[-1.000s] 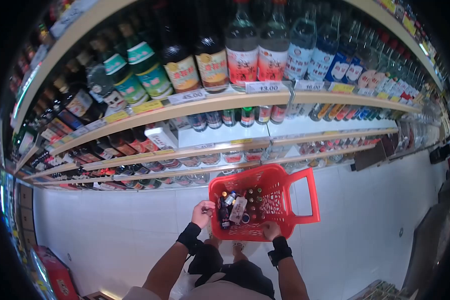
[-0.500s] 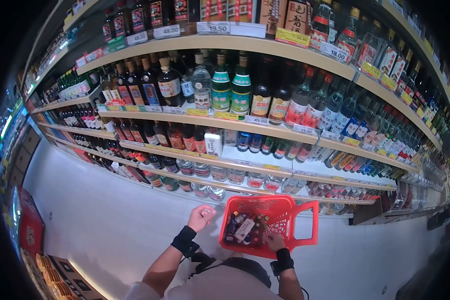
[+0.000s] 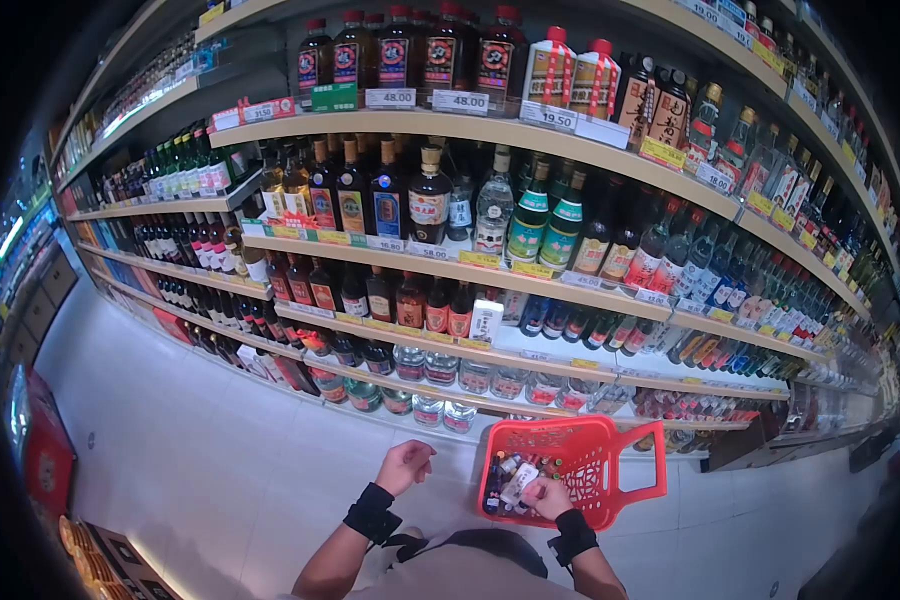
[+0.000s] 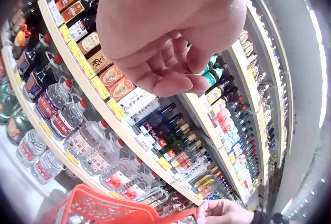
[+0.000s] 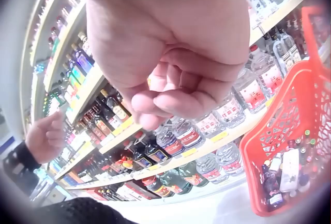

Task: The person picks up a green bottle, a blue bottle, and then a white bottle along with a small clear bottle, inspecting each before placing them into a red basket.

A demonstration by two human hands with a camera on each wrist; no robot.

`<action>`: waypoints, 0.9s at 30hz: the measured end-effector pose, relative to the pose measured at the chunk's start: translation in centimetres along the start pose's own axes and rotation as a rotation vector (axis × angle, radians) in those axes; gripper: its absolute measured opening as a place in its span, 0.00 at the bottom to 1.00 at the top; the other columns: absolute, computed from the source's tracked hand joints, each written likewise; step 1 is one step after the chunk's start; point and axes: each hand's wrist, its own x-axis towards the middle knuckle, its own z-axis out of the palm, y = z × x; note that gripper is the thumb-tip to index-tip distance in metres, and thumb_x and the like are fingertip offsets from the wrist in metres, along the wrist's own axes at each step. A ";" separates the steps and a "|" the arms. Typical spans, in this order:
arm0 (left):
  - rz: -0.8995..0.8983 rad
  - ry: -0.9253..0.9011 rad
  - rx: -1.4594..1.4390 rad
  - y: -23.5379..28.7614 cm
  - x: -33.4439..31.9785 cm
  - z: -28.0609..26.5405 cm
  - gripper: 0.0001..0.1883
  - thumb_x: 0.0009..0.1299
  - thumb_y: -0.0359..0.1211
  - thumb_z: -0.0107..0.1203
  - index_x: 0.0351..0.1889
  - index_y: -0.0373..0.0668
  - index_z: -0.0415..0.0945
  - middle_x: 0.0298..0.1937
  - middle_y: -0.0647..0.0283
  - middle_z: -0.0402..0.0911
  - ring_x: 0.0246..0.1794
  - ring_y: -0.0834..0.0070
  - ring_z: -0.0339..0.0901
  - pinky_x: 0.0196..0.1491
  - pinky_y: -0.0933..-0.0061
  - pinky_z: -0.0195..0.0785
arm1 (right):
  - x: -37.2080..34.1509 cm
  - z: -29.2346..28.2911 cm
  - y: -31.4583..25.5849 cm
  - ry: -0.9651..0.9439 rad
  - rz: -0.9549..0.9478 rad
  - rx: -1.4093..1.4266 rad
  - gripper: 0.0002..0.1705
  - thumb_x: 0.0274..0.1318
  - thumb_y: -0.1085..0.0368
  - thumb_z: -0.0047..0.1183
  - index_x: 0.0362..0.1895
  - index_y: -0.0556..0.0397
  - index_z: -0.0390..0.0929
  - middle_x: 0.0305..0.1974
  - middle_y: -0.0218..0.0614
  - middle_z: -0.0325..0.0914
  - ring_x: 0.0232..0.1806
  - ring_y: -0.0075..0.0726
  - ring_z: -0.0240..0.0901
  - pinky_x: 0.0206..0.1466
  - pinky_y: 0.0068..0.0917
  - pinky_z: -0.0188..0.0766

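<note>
My left hand (image 3: 405,468) hangs in the air left of the red basket (image 3: 545,430), its fingers loosely curled around nothing, as the left wrist view also shows. My right hand (image 3: 547,496) is over the near side of the basket in the head view. Its fingers bend in toward the thumb, and the right wrist view shows nothing held in that hand (image 5: 170,79). Inside the basket lie a white box (image 5: 290,169), a dark bottle (image 5: 271,188) and several other small bottles. The basket's red handle (image 3: 660,462) sticks out on the right.
Shelves of bottles span the front. Large clear jugs (image 5: 199,169) fill the lowest shelf, and a white box (image 3: 486,321) stands among the bottles higher up. Pale floor tiles (image 3: 220,440) lie between me and the shelves. At the left stands a red case (image 3: 45,450).
The head view has tilted up and turned left, showing higher shelves. My left hand has moved away from the basket's left rim. My right hand stays by the basket's near side.
</note>
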 end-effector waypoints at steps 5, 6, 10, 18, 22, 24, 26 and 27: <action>0.013 -0.115 0.068 -1.4 -0.7 -3.1 0.09 0.72 0.30 0.51 0.47 0.38 0.75 0.37 0.62 0.80 0.32 0.80 0.77 0.33 0.78 0.71 | 0.5 5.0 4.5 -0.232 -0.086 0.004 0.12 0.63 0.71 0.46 0.49 0.57 0.73 0.38 0.40 0.80 0.43 0.29 0.77 0.41 0.26 0.75; 0.024 -0.130 0.076 -1.8 -0.8 -3.4 0.08 0.71 0.28 0.51 0.45 0.39 0.77 0.42 0.62 0.80 0.40 0.77 0.78 0.39 0.77 0.73 | -0.4 5.7 4.8 -0.216 -0.073 -0.135 0.13 0.62 0.69 0.46 0.50 0.57 0.74 0.43 0.41 0.80 0.48 0.33 0.75 0.47 0.29 0.73; 0.293 -0.308 0.291 -3.3 -0.9 -4.9 0.07 0.69 0.26 0.52 0.41 0.40 0.80 0.45 0.62 0.81 0.47 0.72 0.78 0.49 0.72 0.72 | -3.2 9.0 5.6 -0.193 0.125 -0.423 0.20 0.65 0.56 0.44 0.52 0.53 0.78 0.51 0.44 0.78 0.54 0.46 0.74 0.58 0.37 0.67; -0.017 -0.764 0.420 -6.7 -1.5 -2.7 0.17 0.71 0.36 0.53 0.53 0.37 0.75 0.50 0.57 0.80 0.50 0.69 0.77 0.56 0.70 0.68 | -6.5 9.8 10.6 -0.171 -0.048 -0.642 0.15 0.55 0.59 0.45 0.34 0.54 0.82 0.35 0.57 0.79 0.39 0.51 0.77 0.47 0.41 0.71; -0.075 -0.951 0.531 -7.8 -1.2 -1.8 0.20 0.70 0.40 0.54 0.54 0.36 0.74 0.51 0.55 0.80 0.52 0.67 0.76 0.57 0.69 0.67 | -8.6 9.0 9.6 -0.308 -0.176 -0.674 0.13 0.54 0.65 0.44 0.34 0.57 0.80 0.34 0.51 0.80 0.37 0.50 0.76 0.46 0.40 0.72; -0.098 -1.013 0.584 -7.6 -1.2 -1.6 0.21 0.71 0.40 0.54 0.56 0.37 0.73 0.53 0.56 0.79 0.54 0.68 0.75 0.58 0.70 0.66 | -9.0 9.4 12.2 -0.229 0.172 -0.239 0.13 0.56 0.65 0.43 0.36 0.57 0.80 0.35 0.48 0.80 0.39 0.47 0.76 0.48 0.39 0.72; -0.108 -1.062 0.641 -8.6 -0.8 -1.2 0.22 0.73 0.40 0.52 0.59 0.37 0.71 0.54 0.57 0.78 0.55 0.70 0.74 0.60 0.72 0.64 | -9.7 9.7 8.4 -0.196 0.512 -0.047 0.15 0.60 0.63 0.43 0.42 0.56 0.80 0.40 0.43 0.80 0.47 0.38 0.74 0.57 0.35 0.69; -0.090 -1.075 0.618 -9.1 -0.5 -1.1 0.22 0.73 0.41 0.52 0.59 0.37 0.71 0.54 0.58 0.78 0.55 0.71 0.74 0.61 0.72 0.63 | -9.3 9.1 7.3 -0.227 0.543 0.000 0.15 0.58 0.63 0.47 0.45 0.54 0.80 0.42 0.44 0.80 0.48 0.39 0.74 0.59 0.38 0.68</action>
